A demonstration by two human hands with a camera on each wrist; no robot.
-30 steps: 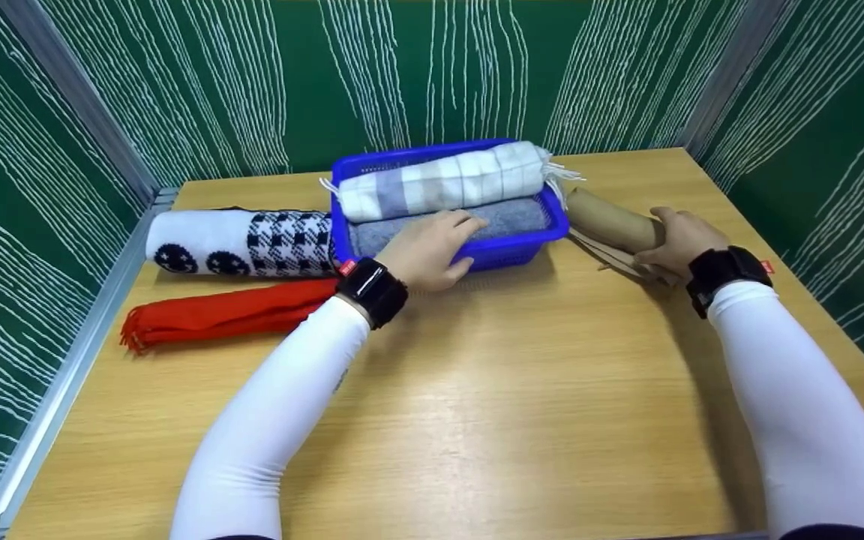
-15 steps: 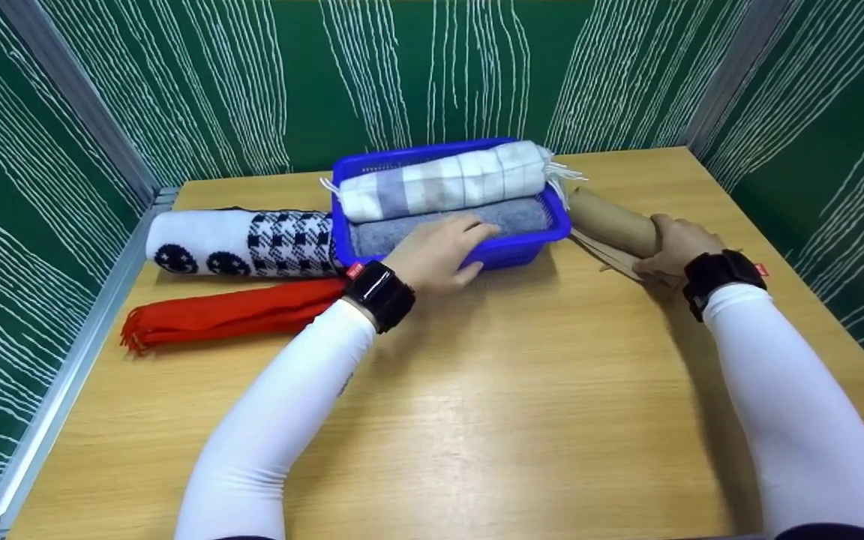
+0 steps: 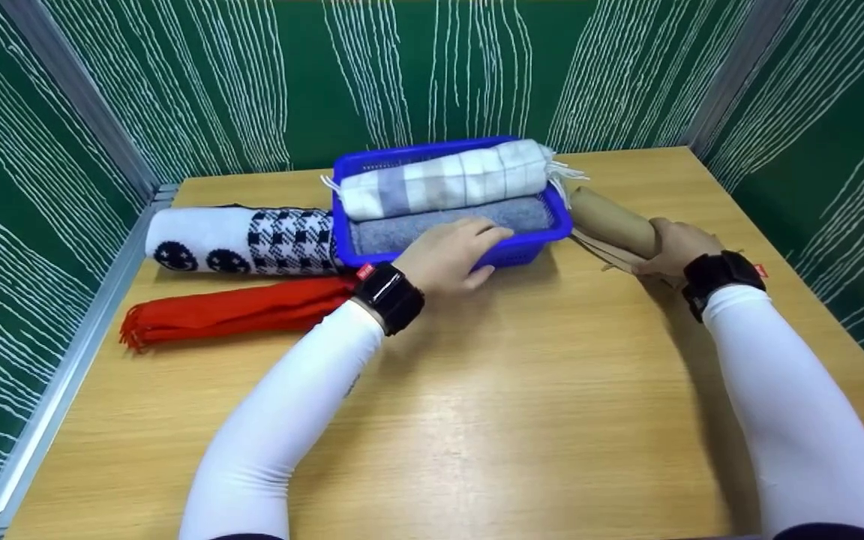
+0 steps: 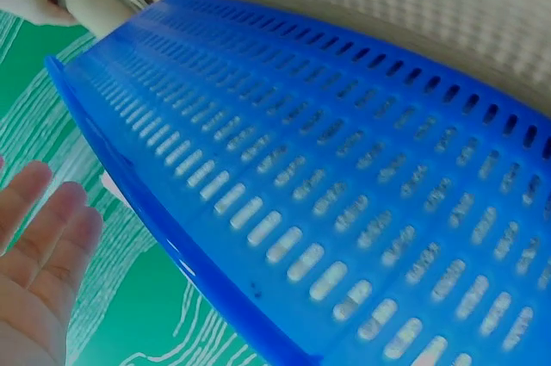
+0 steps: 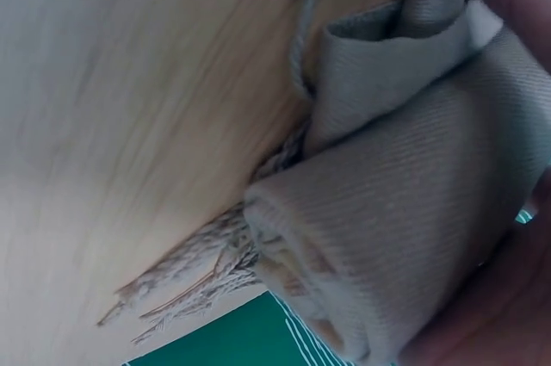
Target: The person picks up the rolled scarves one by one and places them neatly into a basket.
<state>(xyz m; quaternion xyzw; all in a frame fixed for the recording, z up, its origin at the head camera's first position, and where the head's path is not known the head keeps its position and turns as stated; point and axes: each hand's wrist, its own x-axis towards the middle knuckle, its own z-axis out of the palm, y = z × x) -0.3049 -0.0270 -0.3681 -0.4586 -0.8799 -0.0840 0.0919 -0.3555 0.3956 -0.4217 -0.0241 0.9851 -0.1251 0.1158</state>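
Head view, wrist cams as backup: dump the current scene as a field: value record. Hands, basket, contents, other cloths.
container: blue basket, on the table
contents: white plaid roll, behind gray cloth
overhang: plaid roll's fringe, past the basket's right end
right hand: grips tan roll, right of basket
left hand: at basket's front rim; contact unclear
left of basket: black-and-white roll
in front of that roll: red fringed cloth
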